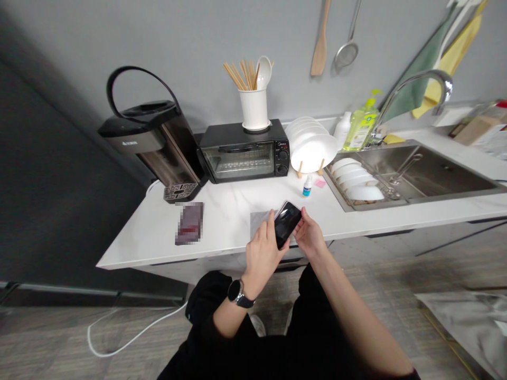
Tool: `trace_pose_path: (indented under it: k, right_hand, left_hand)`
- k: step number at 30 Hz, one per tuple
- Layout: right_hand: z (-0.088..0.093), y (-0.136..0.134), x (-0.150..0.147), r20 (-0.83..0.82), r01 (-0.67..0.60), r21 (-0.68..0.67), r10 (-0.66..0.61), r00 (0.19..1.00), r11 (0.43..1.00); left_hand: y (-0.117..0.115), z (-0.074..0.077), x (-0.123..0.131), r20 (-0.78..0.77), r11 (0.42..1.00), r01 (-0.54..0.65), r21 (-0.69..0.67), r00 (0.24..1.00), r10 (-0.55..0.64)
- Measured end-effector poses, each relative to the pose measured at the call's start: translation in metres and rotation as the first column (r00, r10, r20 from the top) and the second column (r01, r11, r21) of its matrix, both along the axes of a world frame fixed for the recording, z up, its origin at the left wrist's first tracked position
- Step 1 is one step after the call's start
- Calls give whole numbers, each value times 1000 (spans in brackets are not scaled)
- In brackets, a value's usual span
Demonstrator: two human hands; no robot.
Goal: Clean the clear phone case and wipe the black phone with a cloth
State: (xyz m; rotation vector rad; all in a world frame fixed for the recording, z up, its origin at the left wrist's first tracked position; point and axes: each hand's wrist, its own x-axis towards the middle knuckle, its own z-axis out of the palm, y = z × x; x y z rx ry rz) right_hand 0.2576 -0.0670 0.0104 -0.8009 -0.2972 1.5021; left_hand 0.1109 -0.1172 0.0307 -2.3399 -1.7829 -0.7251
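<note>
Black glass faces me from the phone [288, 224], which sits near the middle of my view, its long side leaning toward one o'clock, over the front edge of the white counter [225, 224]. I see the left hand [261, 249] holding it across its width: fingers set along the left side, thumb at the lower right, so the phone is gripped between them. The right hand [311, 236] is at the phone's three o'clock, thumb raised at the upper right edge and fingers curled beneath; I cannot tell whether they pinch the edge or only rest by it. Nor can I tell whether the phone touches the counter.

Taking the phone as my clock's centre, a grey sheet [256, 219] shows just beside it at nine o'clock, partly covered by the left hand. Further out that way lies a pixelated packet [190, 224]. At one o'clock stands a small bottle [307, 187], with a pink slip [319, 183] next to it. The oven [243, 155] is near eleven, the sink [439, 163] between two and three.
</note>
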Motion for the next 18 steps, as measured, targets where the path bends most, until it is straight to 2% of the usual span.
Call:
trace_pose_path:
  k: [6,11,14,18]
  right_hand:
    - [5,3,2,-62,-105,-53,101,993,993]
    - [16,-3,-7,2,-208,-26,208,978,978]
    - [24,-11,-20,98,-199,43,194,976,979]
    - [29,-21,-32,228,-107,140,73,971,984]
  left_hand:
    - [0,-2,-9,22,1000,-9,-21,1000,9]
    - [2,4,-24,220,992,67,-106,975,-42]
    - [4,6,-35,416,979,155,-134,905,-87]
    - [6,-3,-44,668,956,290,-42,719,-189]
